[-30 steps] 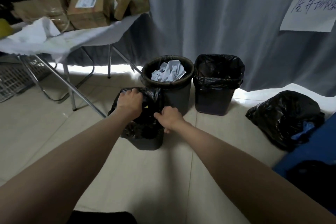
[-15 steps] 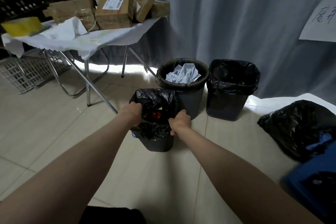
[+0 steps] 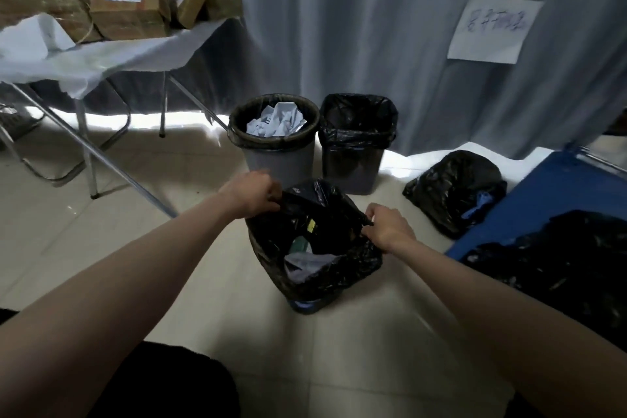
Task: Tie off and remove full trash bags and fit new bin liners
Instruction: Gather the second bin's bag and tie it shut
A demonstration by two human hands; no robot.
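A small bin (image 3: pixel 307 305) stands on the tiled floor in front of me, lined with a black trash bag (image 3: pixel 342 268) that holds paper and scraps. My left hand (image 3: pixel 252 195) grips the bag's rim on its left side. My right hand (image 3: pixel 386 226) pinches the rim on the right side, and the bag's mouth is stretched open between them. Behind it stand a round grey bin (image 3: pixel 278 159) full of crumpled white paper and a square bin (image 3: pixel 356 166) with a black liner.
A tied black bag (image 3: pixel 451 190) lies on the floor at the right beside a blue surface (image 3: pixel 543 207) with black plastic on it. A folding table (image 3: pixel 101 61) with cardboard boxes stands at the left. A grey curtain (image 3: pixel 339 27) hangs behind.
Both hands have shifted from the bag's top to its opposite rims and pulled the mouth wide open. The view has moved closer and to the right.
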